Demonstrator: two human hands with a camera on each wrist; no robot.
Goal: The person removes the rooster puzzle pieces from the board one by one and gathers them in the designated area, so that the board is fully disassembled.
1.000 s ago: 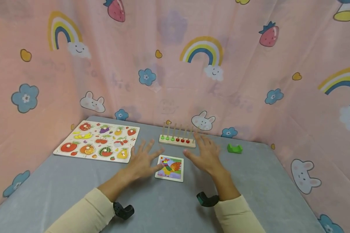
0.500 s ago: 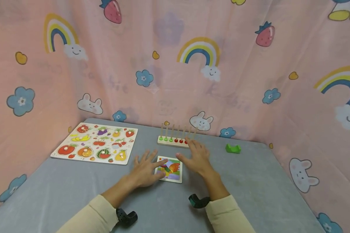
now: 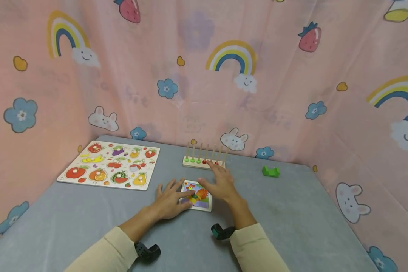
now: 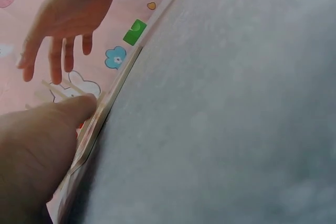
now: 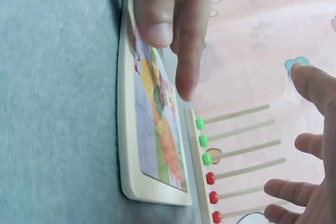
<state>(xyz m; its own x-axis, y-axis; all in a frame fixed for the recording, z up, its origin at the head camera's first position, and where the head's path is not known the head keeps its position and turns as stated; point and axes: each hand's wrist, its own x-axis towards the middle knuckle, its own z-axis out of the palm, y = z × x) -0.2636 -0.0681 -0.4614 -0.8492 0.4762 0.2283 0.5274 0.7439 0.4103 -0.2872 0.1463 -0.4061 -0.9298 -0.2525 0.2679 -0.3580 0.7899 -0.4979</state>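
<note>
A small square picture puzzle point(image 3: 205, 204) showing a colorful bird lies on the table, framed by a pale wooden border. My left hand point(image 3: 168, 203) is over its left side, fingers extended, with index finger and thumb overlapping the picture. In the right wrist view, the left thumb point(image 5: 159, 30) is close over the puzzle's edge. My right hand point(image 3: 221, 186) hovers at the puzzle's upper right corner, holding nothing, its fingers spread. Seen from the left wrist, that right hand point(image 4: 79, 11) hangs in the air with fingers extended.
Behind the puzzle stands a wooden peg counter point(image 3: 190, 164) with green and red beads. A fruit knob puzzle board point(image 3: 103, 172) lies at the left. To the right sits a green notched block point(image 3: 270, 172). A patterned pink curtain point(image 3: 139, 75) surrounds the grey table point(image 3: 292, 211).
My right hand has moved left toward the puzzle's corner. The left hand has come down and nearer over the puzzle's left side. The head view has shifted slightly.
</note>
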